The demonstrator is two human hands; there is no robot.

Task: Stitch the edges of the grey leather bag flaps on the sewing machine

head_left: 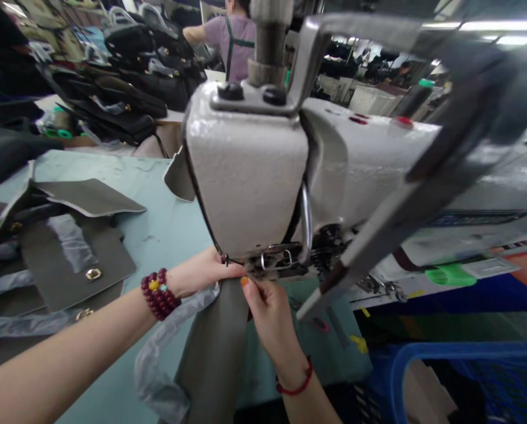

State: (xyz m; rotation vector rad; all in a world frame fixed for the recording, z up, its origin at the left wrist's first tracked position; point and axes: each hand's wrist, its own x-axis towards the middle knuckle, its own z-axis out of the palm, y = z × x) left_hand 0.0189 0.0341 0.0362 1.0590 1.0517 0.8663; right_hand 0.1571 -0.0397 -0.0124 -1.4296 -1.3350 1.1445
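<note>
A grey-brown leather piece (221, 353) runs from the bottom of the view up to the head of a white sewing machine (248, 176). My left hand (204, 272) presses on its upper end, thumb stretched toward the needle area. Close beside it, my right hand (269, 312) pinches the right edge of the leather between thumb and curled fingers. A plastic-wrapped strap (157, 365) hangs along the leather's left side. The machine head hides the needle and the spot being worked.
Grey leather bag parts (75, 259) with wrapped straps lie on the left of the pale green table (152, 229). A blue basket (457, 351) stands at lower right. Black bags (131, 53) are piled behind, near a person (239, 44) in a purple shirt.
</note>
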